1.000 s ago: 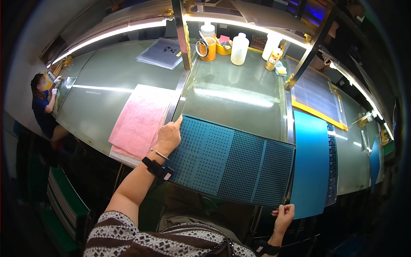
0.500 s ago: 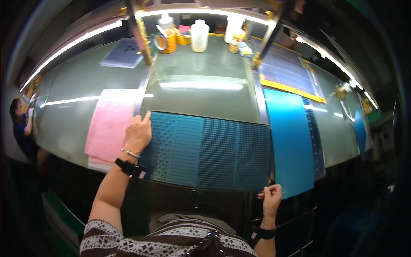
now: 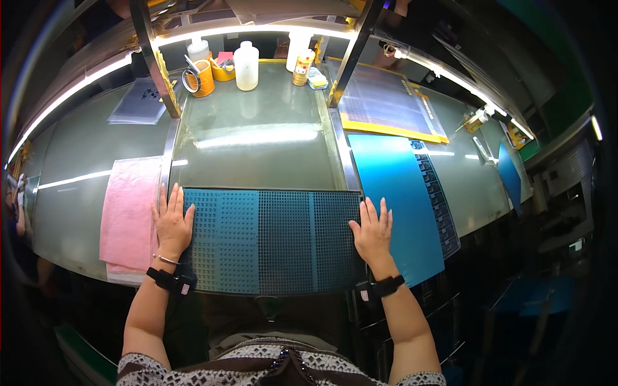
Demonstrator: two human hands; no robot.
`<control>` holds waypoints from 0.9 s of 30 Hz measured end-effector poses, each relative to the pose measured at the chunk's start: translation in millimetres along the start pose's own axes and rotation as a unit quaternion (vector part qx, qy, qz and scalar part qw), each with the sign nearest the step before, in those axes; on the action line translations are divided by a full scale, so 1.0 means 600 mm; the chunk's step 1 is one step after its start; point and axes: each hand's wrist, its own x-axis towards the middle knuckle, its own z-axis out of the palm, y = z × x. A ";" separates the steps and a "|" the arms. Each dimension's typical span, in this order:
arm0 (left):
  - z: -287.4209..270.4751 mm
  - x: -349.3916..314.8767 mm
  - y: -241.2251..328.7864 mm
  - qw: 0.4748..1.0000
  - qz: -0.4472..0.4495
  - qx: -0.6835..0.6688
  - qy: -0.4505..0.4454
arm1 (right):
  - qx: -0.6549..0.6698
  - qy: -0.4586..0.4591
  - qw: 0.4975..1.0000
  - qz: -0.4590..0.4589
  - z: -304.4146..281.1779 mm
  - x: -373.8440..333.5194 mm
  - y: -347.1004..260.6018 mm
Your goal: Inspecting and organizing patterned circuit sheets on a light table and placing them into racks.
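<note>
A thin blue panel with dark rows of small printed marks and a fine grid, like a circuit board panel (image 3: 283,241), lies flat at the near edge of the glass-topped table (image 3: 251,164). At its left edge my left hand (image 3: 172,222) rests with fingers stretched forward. My right hand (image 3: 373,231) lies at the opposite edge, fingers spread and pointing away from me. Both palms face down, and neither hand grips anything. Beside my right hand is a plain bright blue sheet (image 3: 399,199). Pink sheets (image 3: 131,209) lie just left of my left hand.
Behind the panel stand a white bottle (image 3: 246,67), an orange cup (image 3: 201,78) and a yellow-labelled bottle (image 3: 302,67). A yellow-edged frame (image 3: 386,96) lies back right. Clear films (image 3: 138,100) lie back left. Metal posts (image 3: 156,61) rise from the table. Another person's arm (image 3: 20,212) shows far left.
My right hand has moved forward from the panel's near right corner to its right edge, its fingers opening out. My left hand's fingers have spread. The view has shifted right.
</note>
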 end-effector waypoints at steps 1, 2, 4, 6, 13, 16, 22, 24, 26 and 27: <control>-0.001 0.002 0.004 1.000 -0.004 -0.010 -0.009 | -0.003 0.000 1.000 0.001 0.009 0.010 0.005; -0.003 0.002 0.003 1.000 -0.005 -0.009 -0.010 | -0.005 0.007 1.000 0.000 0.015 0.019 0.004; -0.002 0.001 0.001 1.000 -0.003 -0.007 -0.013 | -0.007 0.013 1.000 0.001 0.022 0.027 0.008; -0.001 -0.001 -0.005 1.000 -0.003 -0.002 -0.020 | -0.022 0.014 1.000 -0.012 0.025 0.030 0.004; 0.005 -0.001 0.007 0.996 -0.043 -0.043 -0.063 | -0.035 -0.018 0.999 -0.018 0.034 0.035 0.026; 0.014 -0.003 0.006 0.996 -0.048 -0.037 -0.065 | 0.001 -0.051 0.998 -0.023 -0.004 -0.018 0.022; 0.014 -0.010 -0.014 0.996 -0.052 -0.004 -0.068 | 0.069 -0.120 0.990 -0.031 -0.118 -0.232 -0.037; 0.013 -0.011 -0.015 0.995 -0.065 0.009 -0.070 | 0.122 -0.132 0.984 0.004 -0.145 -0.261 -0.056; -0.003 -0.033 -0.014 0.995 -0.075 0.005 -0.072 | 0.223 -0.054 0.970 0.076 -0.134 -0.280 -0.053; -0.012 -0.050 -0.012 0.994 -0.086 0.017 -0.070 | 0.284 -0.030 0.947 0.145 -0.122 -0.289 -0.050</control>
